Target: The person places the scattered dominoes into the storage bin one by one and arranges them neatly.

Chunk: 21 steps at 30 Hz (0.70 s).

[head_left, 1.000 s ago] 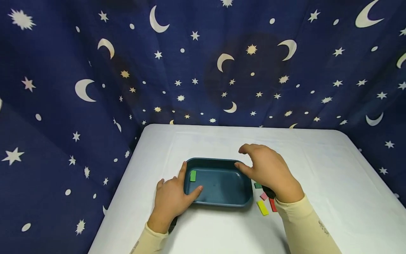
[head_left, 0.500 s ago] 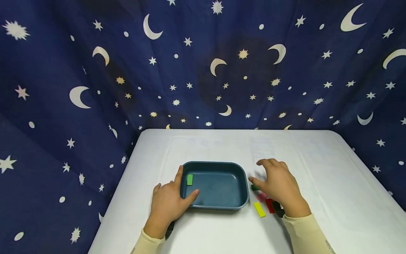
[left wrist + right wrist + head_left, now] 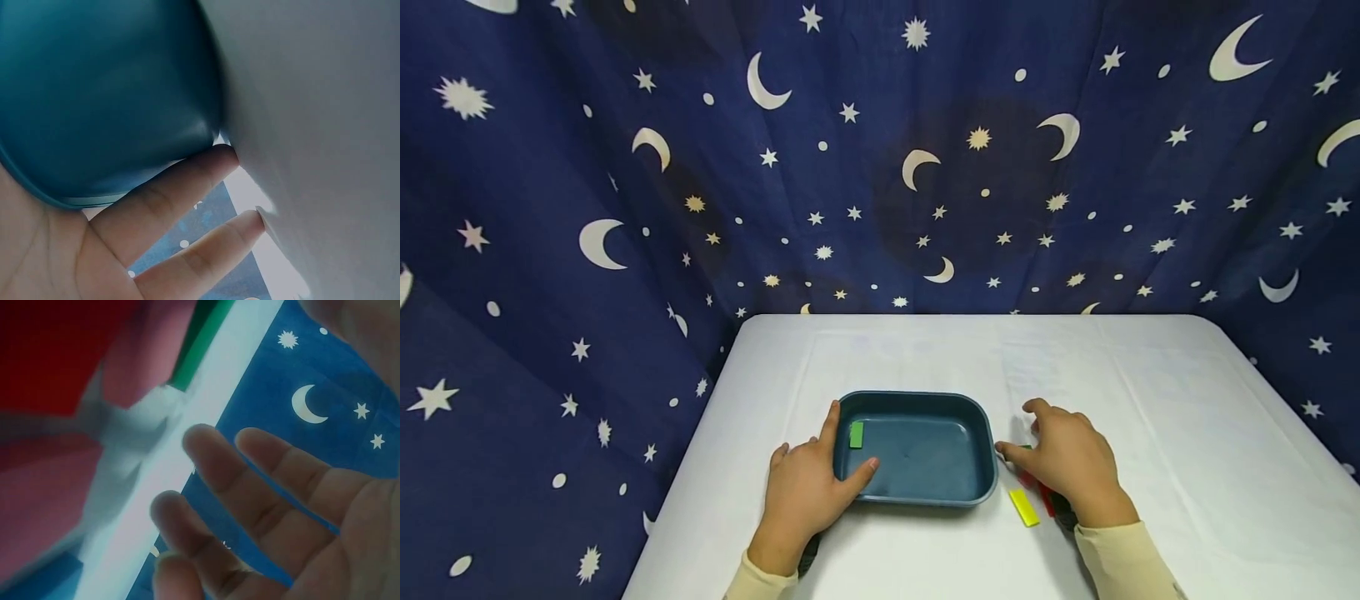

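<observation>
Right hand [image 3: 1067, 460]: moved off the tray's far right corner, over toward the tabletop's right edge and lower, now beside the loose pieces.
Right-hand grip: thumb and fingers stand apart, the fingers loosely bent; no view shows anything held.
Left hand [image 3: 805, 492]: as a second ago, at the tray's left end, index finger along the left rim, thumb reaching over the near left corner; fingers straight and touching, not clenched.
Tray [image 3: 916, 503]: on the tabletop [image 3: 1217, 467], nearer its left edge than its right, well apart from its far edge.
Light green piece [image 3: 857, 435]: on the tray floor, close to the left wall.
Yellow piece [image 3: 1024, 507]: on the tabletop, just off the tray's near right corner.
Red piece [image 3: 50, 356], pink piece [image 3: 150, 350], dark green piece [image 3: 203, 347]: close together beyond the tray's right edge, partly hidden in the head view by the right hand.
Step in hand: seemingly a reach for one of these pieces while the left hand steadies the tray.
Next move: would call for thumb and fingertips to come down and meet on one piece's edges, without dragging its neighbours.
</observation>
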Motion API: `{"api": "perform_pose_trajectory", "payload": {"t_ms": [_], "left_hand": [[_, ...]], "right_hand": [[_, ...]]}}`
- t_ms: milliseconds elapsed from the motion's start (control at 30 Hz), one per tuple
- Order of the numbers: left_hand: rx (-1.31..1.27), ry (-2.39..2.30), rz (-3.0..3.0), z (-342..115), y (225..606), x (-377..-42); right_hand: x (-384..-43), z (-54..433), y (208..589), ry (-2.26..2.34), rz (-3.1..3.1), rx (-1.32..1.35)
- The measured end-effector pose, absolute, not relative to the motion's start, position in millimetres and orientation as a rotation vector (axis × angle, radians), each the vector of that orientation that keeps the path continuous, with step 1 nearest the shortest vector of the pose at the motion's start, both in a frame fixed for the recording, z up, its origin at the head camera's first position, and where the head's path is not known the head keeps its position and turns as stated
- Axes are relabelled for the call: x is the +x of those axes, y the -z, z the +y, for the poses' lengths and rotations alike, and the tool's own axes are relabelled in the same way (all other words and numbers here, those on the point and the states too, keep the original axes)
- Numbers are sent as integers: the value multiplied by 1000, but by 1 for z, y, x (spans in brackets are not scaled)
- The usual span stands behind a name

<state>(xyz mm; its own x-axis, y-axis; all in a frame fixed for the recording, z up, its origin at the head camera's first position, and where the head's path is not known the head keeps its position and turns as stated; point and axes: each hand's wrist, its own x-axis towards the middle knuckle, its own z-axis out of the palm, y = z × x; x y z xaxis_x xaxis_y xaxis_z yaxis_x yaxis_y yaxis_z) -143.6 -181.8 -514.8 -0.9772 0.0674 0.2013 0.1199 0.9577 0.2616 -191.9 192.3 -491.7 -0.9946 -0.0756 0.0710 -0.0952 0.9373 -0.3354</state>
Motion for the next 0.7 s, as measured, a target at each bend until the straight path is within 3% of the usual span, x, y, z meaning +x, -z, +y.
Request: {"api": "perform_pose_trajectory", "payload": {"t_ms": [700], "left_hand": [[-148, 405, -2894, -183, 517, -144]], "right_hand": [[-192, 190, 503, -496, -3094, 107]]}}
